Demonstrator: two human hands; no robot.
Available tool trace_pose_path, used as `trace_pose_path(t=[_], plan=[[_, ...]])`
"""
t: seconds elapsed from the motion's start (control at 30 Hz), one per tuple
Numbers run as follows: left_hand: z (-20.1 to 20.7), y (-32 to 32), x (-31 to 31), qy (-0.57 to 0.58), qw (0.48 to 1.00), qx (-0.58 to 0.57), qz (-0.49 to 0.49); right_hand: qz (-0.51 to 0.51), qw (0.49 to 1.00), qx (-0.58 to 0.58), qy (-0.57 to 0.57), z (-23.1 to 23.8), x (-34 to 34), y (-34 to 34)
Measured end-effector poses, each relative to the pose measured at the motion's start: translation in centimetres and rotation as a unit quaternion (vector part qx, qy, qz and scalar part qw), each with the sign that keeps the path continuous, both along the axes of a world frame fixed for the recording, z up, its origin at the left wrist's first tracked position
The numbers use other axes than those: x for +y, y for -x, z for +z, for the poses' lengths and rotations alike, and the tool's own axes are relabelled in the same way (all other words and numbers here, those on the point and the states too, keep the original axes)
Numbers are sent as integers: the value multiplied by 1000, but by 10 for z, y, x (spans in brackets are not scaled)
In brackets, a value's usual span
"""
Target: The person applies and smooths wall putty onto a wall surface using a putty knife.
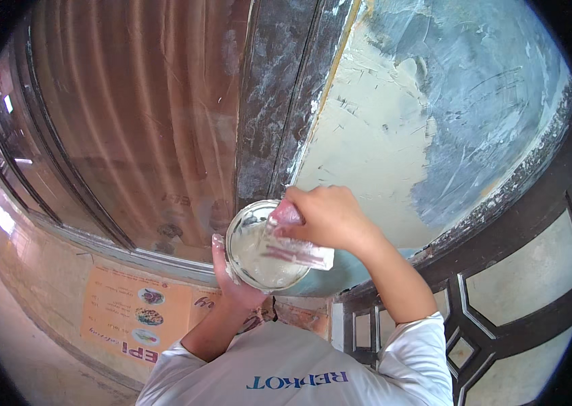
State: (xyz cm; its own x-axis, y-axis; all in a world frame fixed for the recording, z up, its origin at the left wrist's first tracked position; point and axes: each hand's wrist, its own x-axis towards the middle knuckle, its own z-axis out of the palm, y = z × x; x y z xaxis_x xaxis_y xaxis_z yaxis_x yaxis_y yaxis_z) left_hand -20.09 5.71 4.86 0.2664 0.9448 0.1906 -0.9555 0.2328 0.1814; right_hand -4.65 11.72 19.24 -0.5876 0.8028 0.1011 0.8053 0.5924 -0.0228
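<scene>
My left hand [240, 291] supports a round metal bowl [230, 247] from its near left side, thumb up along the rim. Whitish paste [251, 256] lies inside it, and smears of it coat the thumb. My right hand [335, 215] is closed around a wide putty knife [303, 255] smeared with the same paste. The knife is over the bowl's right part, its blade reaching past the right rim; I cannot tell whether it touches the paste. Beyond, a wall carries a fresh cream layer [367, 135] beside a rough blue-grey surface [496, 101].
A dark wooden frame [269, 101] splashed with white borders the wall on the left. Past it is a glass pane with a brown curtain [137, 115] behind. An orange poster [113, 304] is at lower left. A dark panelled door [482, 287] stands at right.
</scene>
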Motion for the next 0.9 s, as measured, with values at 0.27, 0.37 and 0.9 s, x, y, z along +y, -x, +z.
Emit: trace_pose_path(t=[0.27, 0.37, 0.9], plan=[[5, 1, -1, 7, 999, 39, 25, 48, 999, -17, -1, 15, 4, -6], [4, 3, 0, 17, 998, 46, 32, -5, 998, -45, -45, 31, 18, -9], [6, 15, 6, -21, 999, 19, 36, 48, 996, 22, -71, 25, 12, -27]])
